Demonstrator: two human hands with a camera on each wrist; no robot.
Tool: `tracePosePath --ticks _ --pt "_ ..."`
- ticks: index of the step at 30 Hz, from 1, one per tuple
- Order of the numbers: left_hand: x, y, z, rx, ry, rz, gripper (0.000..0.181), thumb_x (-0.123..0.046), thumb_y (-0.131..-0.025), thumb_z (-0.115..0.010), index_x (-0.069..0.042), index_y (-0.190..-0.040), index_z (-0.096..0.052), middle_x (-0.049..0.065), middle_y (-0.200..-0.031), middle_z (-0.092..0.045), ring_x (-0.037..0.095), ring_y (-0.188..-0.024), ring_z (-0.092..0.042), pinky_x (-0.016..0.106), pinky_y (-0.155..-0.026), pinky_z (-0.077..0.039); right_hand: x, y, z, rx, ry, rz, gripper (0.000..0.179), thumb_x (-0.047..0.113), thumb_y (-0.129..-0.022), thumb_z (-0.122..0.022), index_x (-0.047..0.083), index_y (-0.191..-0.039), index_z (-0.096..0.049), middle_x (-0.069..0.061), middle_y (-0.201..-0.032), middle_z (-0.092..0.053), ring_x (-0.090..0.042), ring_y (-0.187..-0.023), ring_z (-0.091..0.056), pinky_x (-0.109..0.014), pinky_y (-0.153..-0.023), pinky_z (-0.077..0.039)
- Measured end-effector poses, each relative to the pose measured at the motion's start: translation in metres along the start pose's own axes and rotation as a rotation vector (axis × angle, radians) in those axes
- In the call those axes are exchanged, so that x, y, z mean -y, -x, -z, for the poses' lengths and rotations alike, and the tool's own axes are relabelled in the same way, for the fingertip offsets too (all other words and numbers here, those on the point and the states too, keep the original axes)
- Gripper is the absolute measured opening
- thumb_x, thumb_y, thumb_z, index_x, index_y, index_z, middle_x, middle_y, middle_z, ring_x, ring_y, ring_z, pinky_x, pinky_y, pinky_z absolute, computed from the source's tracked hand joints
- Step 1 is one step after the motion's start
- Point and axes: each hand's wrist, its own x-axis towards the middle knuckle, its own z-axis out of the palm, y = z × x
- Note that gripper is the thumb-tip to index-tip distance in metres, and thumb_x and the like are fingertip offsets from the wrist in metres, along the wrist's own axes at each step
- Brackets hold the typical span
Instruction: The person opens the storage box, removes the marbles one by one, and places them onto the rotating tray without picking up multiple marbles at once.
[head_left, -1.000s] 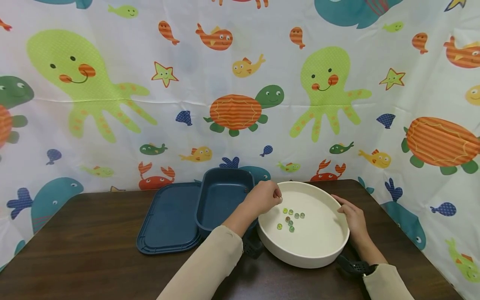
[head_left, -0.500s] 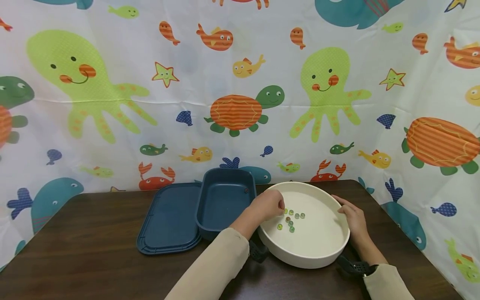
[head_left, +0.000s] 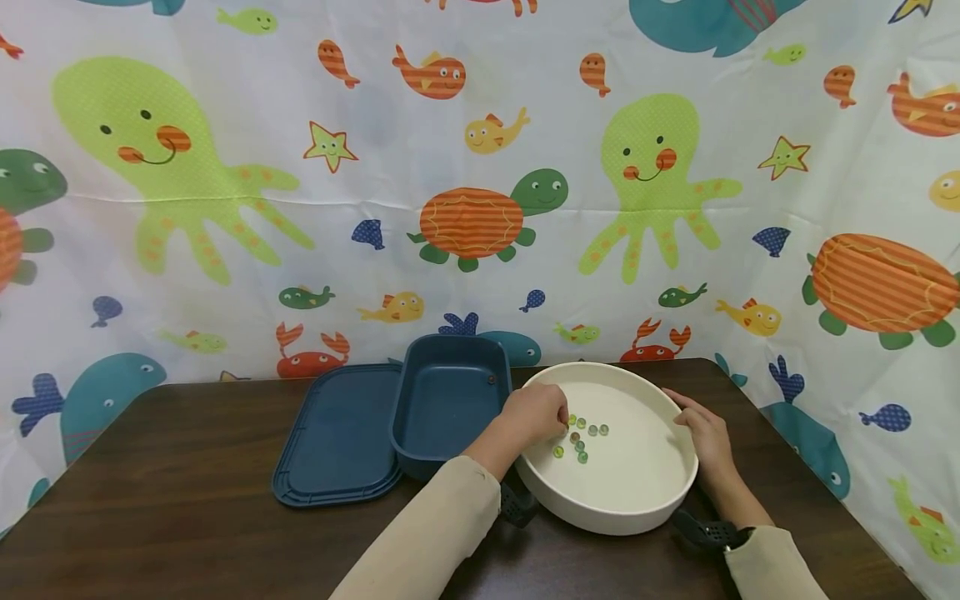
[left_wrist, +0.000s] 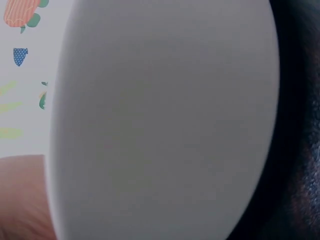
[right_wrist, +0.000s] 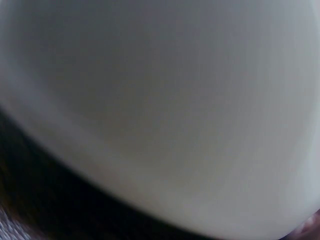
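Note:
A round cream bowl (head_left: 637, 479) holds several small green, clear and reddish marbles (head_left: 582, 457) on its floor. My left hand (head_left: 531, 414) reaches over the bowl's left side, fingers bent downward, fingertips right beside the marbles. Whether a marble is between those fingertips I cannot tell. My right hand (head_left: 708, 437) grips the bowl's right rim, thumb over the edge. In the left wrist view the bowl's wall (left_wrist: 165, 120) fills most of the picture, with part of the left hand (left_wrist: 22, 197) at the lower left. The bowl's pale wall (right_wrist: 200, 125) also fills the right wrist view.
Left of the bowl stands a deep blue rectangular container (head_left: 450, 417) with one reddish marble (head_left: 492, 379) inside. A flat blue lid (head_left: 341, 437) lies beside it on the dark wooden table (head_left: 165, 492). A sea-animal curtain (head_left: 390, 167) hangs behind.
My left hand has moved a little right and down, from over the bowl's left rim to beside the marbles. The right hand keeps its grip on the rim.

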Motion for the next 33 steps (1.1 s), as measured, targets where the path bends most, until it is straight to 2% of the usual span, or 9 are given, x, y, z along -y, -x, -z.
tracePosePath --ticks 4,9,11,16,20,24,28,33 --pt "0.001 -0.001 0.000 0.014 0.011 0.001 0.003 -0.020 -0.089 -0.076 -0.017 -0.088 -0.076 -0.007 -0.088 -0.071 0.009 -0.077 -0.056 0.026 -0.073 -0.049 -0.001 -0.001 0.000 -0.004 0.008 -0.008 0.050 0.004 -0.095 -0.045 0.005 -0.145 -0.054 0.027 -0.110 -0.066 0.010 -0.095 -0.063 -0.013 -0.080 -0.053" --pt "0.001 0.000 0.007 0.019 0.076 0.003 0.015 -0.024 -0.092 -0.074 -0.015 -0.103 -0.077 -0.004 -0.096 -0.073 0.009 -0.082 -0.060 0.027 -0.079 -0.053 -0.001 0.000 0.000 -0.008 0.003 -0.012 0.051 0.004 -0.094 -0.045 0.004 -0.145 -0.054 0.024 -0.112 -0.066 0.010 -0.094 -0.064 -0.014 -0.079 -0.053" --pt "0.001 0.002 0.014 -0.003 0.119 -0.005 0.017 -0.026 -0.095 -0.071 -0.015 -0.106 -0.076 -0.003 -0.095 -0.072 0.010 -0.082 -0.061 0.028 -0.078 -0.053 0.000 0.000 0.000 -0.011 0.000 -0.012 0.051 0.004 -0.094 -0.045 0.004 -0.144 -0.054 0.023 -0.114 -0.067 0.010 -0.095 -0.064 -0.014 -0.080 -0.053" --pt "0.008 0.008 0.036 -0.108 0.227 -0.007 0.019 -0.025 -0.100 -0.063 -0.014 -0.108 -0.076 0.001 -0.102 -0.072 0.013 -0.086 -0.064 0.031 -0.077 -0.054 0.002 0.000 0.001 -0.014 -0.001 -0.022 0.052 0.004 -0.094 -0.044 0.004 -0.144 -0.054 0.021 -0.122 -0.065 0.011 -0.096 -0.063 -0.012 -0.081 -0.053" --pt "0.021 0.011 0.049 -0.190 0.290 0.020 0.021 -0.023 -0.102 -0.060 -0.012 -0.111 -0.076 0.004 -0.105 -0.073 0.017 -0.087 -0.066 0.033 -0.076 -0.056 0.002 0.000 0.002 -0.012 -0.009 -0.023 0.053 0.004 -0.093 -0.044 0.004 -0.145 -0.053 0.023 -0.120 -0.065 0.012 -0.097 -0.062 -0.011 -0.082 -0.052" --pt "0.037 0.012 0.057 -0.232 0.334 0.074 0.023 -0.023 -0.102 -0.060 -0.011 -0.113 -0.075 0.006 -0.107 -0.074 0.018 -0.088 -0.067 0.034 -0.077 -0.057 0.001 0.000 0.002 -0.003 -0.007 -0.017 0.053 0.004 -0.093 -0.043 0.003 -0.145 -0.053 0.025 -0.114 -0.066 0.011 -0.097 -0.063 -0.012 -0.081 -0.053" --pt "0.055 0.011 0.063 -0.240 0.372 0.130 0.023 -0.023 -0.102 -0.061 -0.009 -0.113 -0.075 0.007 -0.105 -0.073 0.020 -0.086 -0.066 0.036 -0.077 -0.057 0.002 0.000 0.002 -0.007 0.002 -0.015 0.053 0.005 -0.093 -0.043 0.004 -0.145 -0.054 0.025 -0.114 -0.066 0.011 -0.096 -0.063 -0.012 -0.081 -0.053" --pt "0.081 0.005 0.064 -0.217 0.359 0.190 0.022 -0.020 -0.102 -0.061 -0.007 -0.113 -0.075 0.009 -0.107 -0.073 0.020 -0.087 -0.066 0.037 -0.080 -0.058 0.002 0.001 -0.001 -0.010 0.039 -0.009 0.052 0.005 -0.093 -0.044 0.005 -0.144 -0.055 0.016 -0.128 -0.065 0.012 -0.096 -0.062 -0.012 -0.080 -0.053"
